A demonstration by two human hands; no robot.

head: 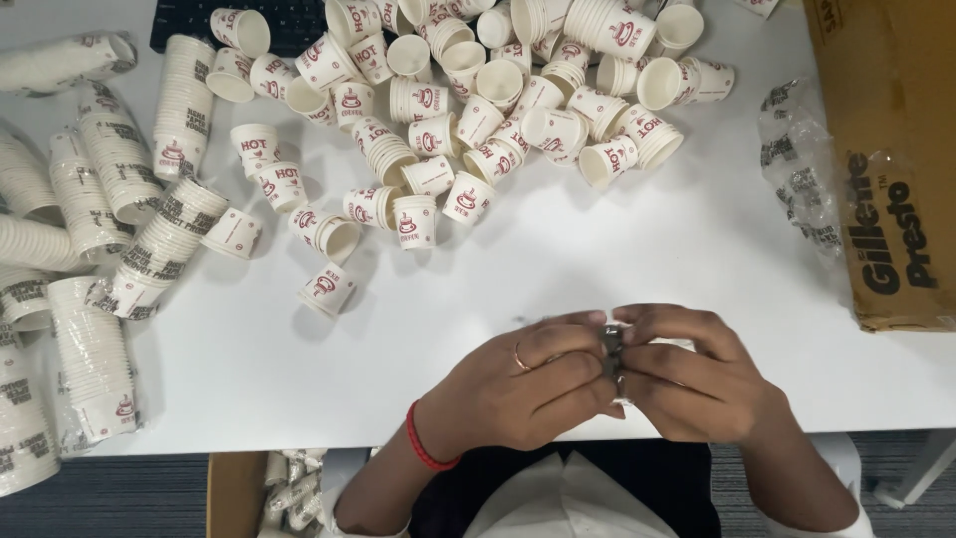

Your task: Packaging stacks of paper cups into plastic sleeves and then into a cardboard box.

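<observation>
My left hand [528, 384] and my right hand [687, 374] meet fingertip to fingertip over the near edge of the white table [597, 259]. Between them they pinch a small dark object with clear wrapping [613, 349]; most of it is hidden by the fingers. The left hand wears a ring and a red wristband. A heap of small white paper cups with red print [468, 110] lies loose at the far middle of the table, well beyond both hands. The nearest loose cup [327, 289] lies to the left of my hands.
Sleeved stacks of nested cups [90, 249] lie along the left side. A brown cardboard box [886, 149] stands at the right, with crumpled clear plastic [802, 169] beside it. A dark keyboard [249, 25] sits at the far edge. A second box [239, 493] is under the table.
</observation>
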